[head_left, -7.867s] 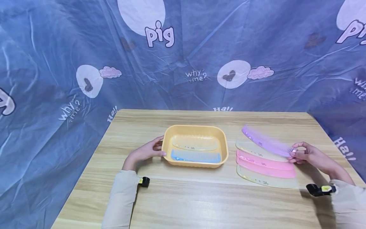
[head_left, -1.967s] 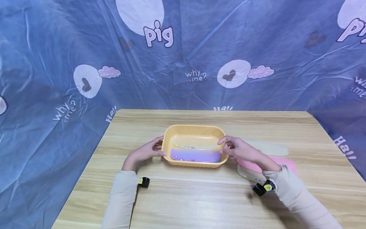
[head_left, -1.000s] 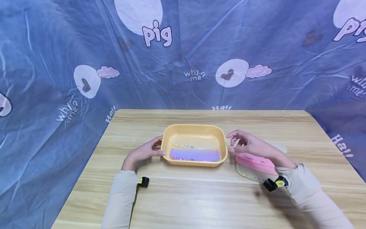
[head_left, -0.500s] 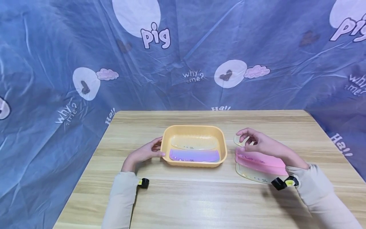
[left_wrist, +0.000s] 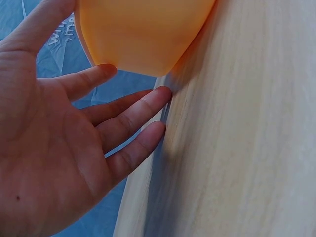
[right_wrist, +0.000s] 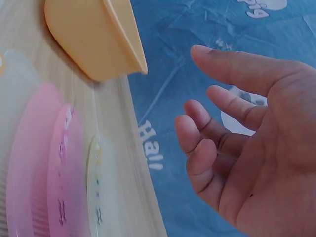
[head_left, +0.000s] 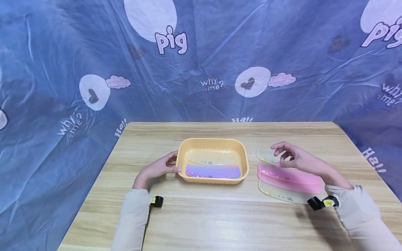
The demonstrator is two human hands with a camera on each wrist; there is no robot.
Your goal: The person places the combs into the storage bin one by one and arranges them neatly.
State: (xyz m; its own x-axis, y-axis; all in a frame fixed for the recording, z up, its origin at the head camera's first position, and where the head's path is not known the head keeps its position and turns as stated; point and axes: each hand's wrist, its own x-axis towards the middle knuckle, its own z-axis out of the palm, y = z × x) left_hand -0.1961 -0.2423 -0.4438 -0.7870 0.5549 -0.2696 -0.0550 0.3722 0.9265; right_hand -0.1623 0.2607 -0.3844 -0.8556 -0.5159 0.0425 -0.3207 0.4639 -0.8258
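Since a second ago right hand (head_left: pixel 295 158) drew back from tray (head_left: pixel 181 158) to hover, fingers loosely spread and holding nothing, over clear comb (head_left: pixel 266 156) topping the table pile. Comb likely light, stiff, slick; pinch along its spine. Left hand (head_left: pixel 157 168), fingers straight, rests against tray's wall.

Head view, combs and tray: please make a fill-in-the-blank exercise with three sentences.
1. The left hand rests against the orange plastic ____.
2. In the tray, the purple plastic comb lies ____ the viewer than the clear plastic comb.
3. The right hand hovers over the combs, holding ____.

Missing words: tray; nearer; nothing
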